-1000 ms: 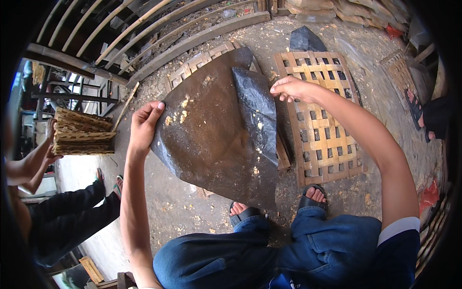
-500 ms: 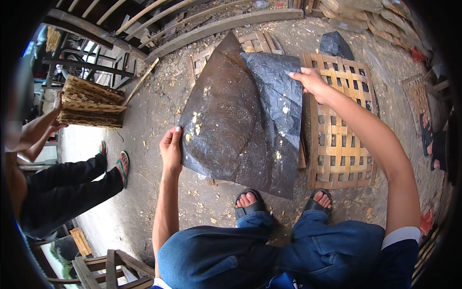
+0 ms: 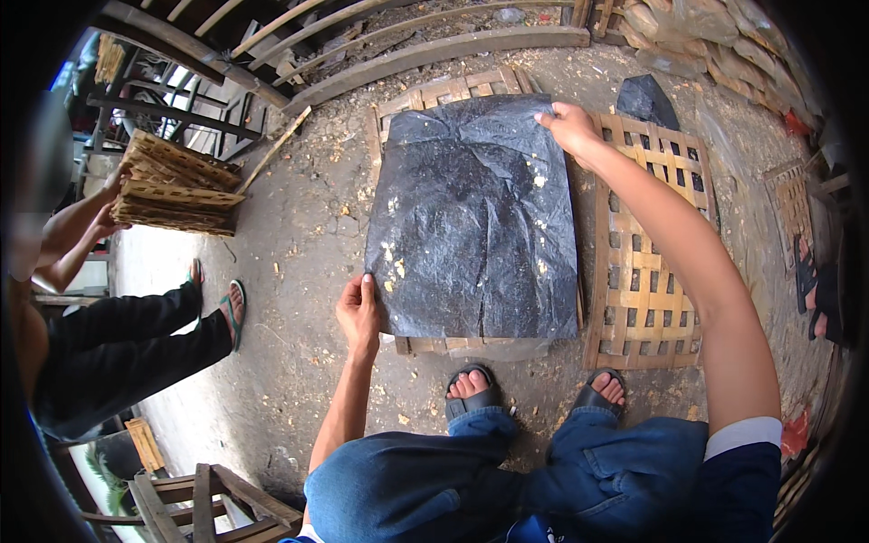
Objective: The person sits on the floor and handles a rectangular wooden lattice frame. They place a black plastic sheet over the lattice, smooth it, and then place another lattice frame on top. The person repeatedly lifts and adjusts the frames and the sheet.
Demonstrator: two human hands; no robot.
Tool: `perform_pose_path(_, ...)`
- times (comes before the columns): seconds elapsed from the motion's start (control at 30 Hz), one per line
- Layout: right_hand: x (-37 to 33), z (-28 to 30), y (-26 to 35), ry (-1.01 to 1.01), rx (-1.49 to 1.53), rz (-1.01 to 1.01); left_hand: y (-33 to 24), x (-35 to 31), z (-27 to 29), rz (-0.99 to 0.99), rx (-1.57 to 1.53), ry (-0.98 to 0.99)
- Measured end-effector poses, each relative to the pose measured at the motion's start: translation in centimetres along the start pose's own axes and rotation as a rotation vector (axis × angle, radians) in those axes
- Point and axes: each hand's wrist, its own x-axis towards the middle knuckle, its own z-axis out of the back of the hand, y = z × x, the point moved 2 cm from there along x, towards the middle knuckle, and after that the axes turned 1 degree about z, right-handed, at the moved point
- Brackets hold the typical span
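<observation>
Nearest, the person's sandalled feet (image 3: pixel 471 398) stand just short of the work; above them the left hand (image 3: pixel 359 313) pinches the lower left edge of a black sheet (image 3: pixel 462 217), thumb uppermost; the sheet lies spread out ahead of the feet, creased down its middle, with pale crumbs (image 3: pixel 389 262) scattered on its left and right sides; farther up, the right hand (image 3: pixel 572 131) has its thumb and fingers together at the upper right corner, apparently pinching it, though the fingers underneath are hidden.

A woven tray (image 3: pixel 480 84) shows past the sheet's far and near edges, so most of it looks covered; I judge the spreading nearly done, with some creases left and neither hand yet off the sheet; whether the sheet rests flat all over, I cannot tell.

Just to the right, a second woven tray (image 3: pixel 643 357) has no sheet on top; a dark piece (image 3: pixel 648 101) pokes out beyond its far edge; at the left, a co-worker holds a stack of woven panels (image 3: pixel 176 185); farthest off, piled sacks (image 3: pixel 715 36) fill the upper right.
</observation>
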Motion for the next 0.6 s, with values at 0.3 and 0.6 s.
perform_pose_path(0.3, 3.7, -3.0, 0.6, -0.083, -0.088, 0.056, 1.1, -1.1, -0.4, -0.032, 0.205, 0.002)
perform_pose_path(0.6, 6.5, -4.0, 0.6, -0.061, 0.151, 0.218, 0.2, -2.5, -0.7, -0.219, 0.433, 0.037)
